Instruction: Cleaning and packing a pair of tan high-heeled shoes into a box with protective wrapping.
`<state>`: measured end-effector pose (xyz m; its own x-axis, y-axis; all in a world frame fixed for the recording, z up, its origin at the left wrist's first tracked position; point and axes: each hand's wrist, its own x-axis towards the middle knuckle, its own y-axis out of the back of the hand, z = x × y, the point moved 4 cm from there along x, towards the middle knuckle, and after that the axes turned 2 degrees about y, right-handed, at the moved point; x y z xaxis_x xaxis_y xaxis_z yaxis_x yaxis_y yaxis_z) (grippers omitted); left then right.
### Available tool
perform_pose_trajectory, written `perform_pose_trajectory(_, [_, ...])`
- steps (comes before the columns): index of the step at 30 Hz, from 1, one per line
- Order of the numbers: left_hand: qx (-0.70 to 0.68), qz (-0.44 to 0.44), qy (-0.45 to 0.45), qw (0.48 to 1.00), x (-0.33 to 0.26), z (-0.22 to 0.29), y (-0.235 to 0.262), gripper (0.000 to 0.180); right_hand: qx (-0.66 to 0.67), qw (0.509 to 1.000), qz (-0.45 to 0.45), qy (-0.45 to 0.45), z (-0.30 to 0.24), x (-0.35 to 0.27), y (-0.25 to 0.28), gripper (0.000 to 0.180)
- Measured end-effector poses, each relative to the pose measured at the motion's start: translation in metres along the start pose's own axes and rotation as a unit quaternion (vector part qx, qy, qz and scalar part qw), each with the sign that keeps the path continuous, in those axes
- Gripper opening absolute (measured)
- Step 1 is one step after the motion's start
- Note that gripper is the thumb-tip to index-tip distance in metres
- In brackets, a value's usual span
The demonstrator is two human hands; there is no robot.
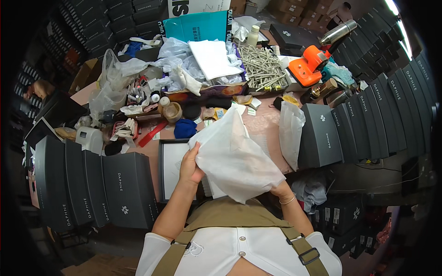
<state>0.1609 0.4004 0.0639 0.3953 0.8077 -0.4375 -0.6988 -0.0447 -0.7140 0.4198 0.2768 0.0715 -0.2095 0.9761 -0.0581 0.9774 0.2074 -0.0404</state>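
A large white cloth bag (235, 154) is held up over the table, in front of my chest. My left hand (190, 164) grips its left edge with the fingers curled onto the fabric. My right hand (279, 189) holds the bag's lower right side and is mostly hidden behind the fabric; a thin bracelet shows on that wrist. Under the bag lies an open dark shoebox (172, 168) lined with white paper, just left of my left hand.
Rows of dark grey shoeboxes stand at the left (92, 188) and the right (359, 124). The back of the table is crowded: white bags (184, 64), a tray of metal pieces (263, 68), an orange tool (309, 65), a red comb (153, 133), a tape roll (172, 112).
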Motion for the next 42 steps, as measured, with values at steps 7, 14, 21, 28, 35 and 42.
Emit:
perform_pose_trajectory(7, [0.176,-0.082,0.075,0.978,-0.053,-0.061,-0.029,0.071,-0.260,0.953,0.113,0.109,0.002,0.007,-0.031,0.045])
perform_pose_trajectory(14, [0.466,-0.291,0.247,0.798,-0.060,-0.089,-0.034,0.046,-0.418,0.883,0.100,0.189,-0.029,0.045,-0.058,0.040])
perform_pose_trajectory(21, [-0.076,-0.053,0.177,0.980,-0.042,-0.050,-0.021,0.051,-0.443,0.888,-0.006,0.123,-0.045,0.072,-0.097,0.042])
perform_pose_trajectory(28, [-0.087,0.081,-0.101,0.988,-0.026,0.008,0.022,0.048,-0.315,0.923,-0.099,0.199,-0.069,0.060,-0.105,0.062])
perform_pose_trajectory(35, [0.541,-0.009,-0.121,0.832,-0.065,-0.057,-0.034,0.073,0.255,0.942,0.216,0.012,-0.018,0.083,-0.056,0.056])
perform_pose_trajectory(42, [0.077,0.272,0.249,0.926,-0.109,-0.151,0.151,0.030,-0.322,0.931,-0.164,-0.052,0.123,0.087,-0.059,0.052])
